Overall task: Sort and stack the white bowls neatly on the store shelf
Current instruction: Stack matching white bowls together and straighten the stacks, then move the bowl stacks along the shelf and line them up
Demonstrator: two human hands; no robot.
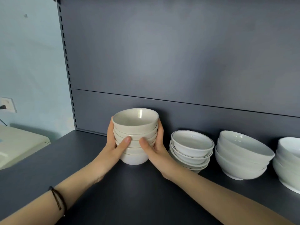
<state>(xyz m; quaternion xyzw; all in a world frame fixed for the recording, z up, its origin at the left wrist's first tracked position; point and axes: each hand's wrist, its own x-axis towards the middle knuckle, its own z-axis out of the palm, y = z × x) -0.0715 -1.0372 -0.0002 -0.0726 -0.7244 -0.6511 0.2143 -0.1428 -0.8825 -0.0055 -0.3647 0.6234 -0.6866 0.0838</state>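
Observation:
A stack of several small cream-white bowls point(135, 125) stands upright on the dark grey shelf point(113, 184), close to the back panel. My left hand point(116, 143) grips its left side, thumb across the front. My right hand point(154, 146) grips the right side the same way, fingers wrapped behind. To the right sits a leaning stack of small rimmed white bowls point(191, 148), then a stack of larger white bowls point(243, 153), also tilted. A further white bowl stack point(289, 161) is cut off by the right edge.
The shelf's grey back panel point(178, 54) rises behind the bowls. A slotted upright point(67, 65) marks the shelf's left end. Beyond it lies a beige appliance point(19, 143) and a wall socket point(8, 104). Bare shelf surface spreads in front of and left of the held stack.

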